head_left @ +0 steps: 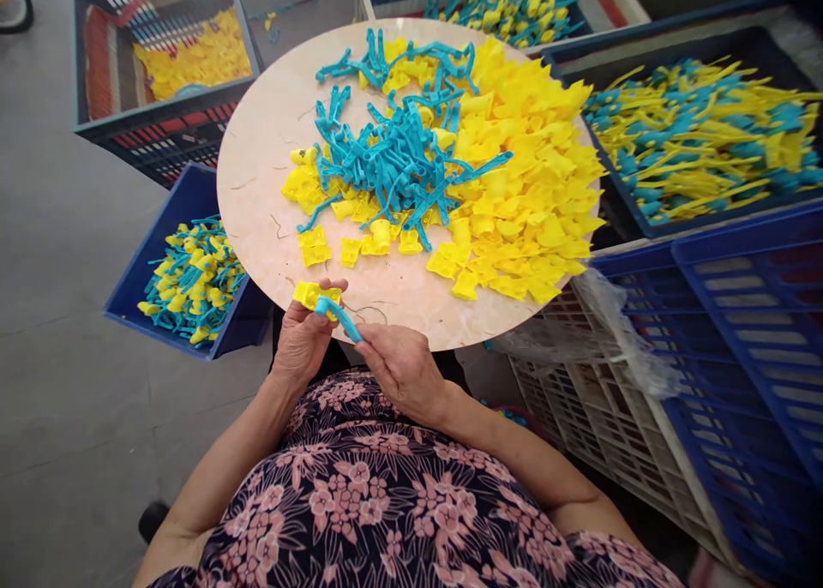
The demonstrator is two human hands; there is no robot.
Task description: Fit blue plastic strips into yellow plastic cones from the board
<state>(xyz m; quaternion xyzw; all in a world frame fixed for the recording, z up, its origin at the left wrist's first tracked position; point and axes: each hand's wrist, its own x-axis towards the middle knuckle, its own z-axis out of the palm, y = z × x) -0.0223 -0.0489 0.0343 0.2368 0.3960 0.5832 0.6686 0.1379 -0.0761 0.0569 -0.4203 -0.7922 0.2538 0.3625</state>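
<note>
Left hand and right hand together clamp a plastic tag at the round table's near edge; crates stand left and right on a gray floor.

A loose short-sleeved floral top covers the torso, its dark navy cloth printed all over with clusters of dusty-pink blossoms and leaves (blouse or dress, the view cannot tell); the right sleeve ends above the elbow, leaving the forearms bare
</note>
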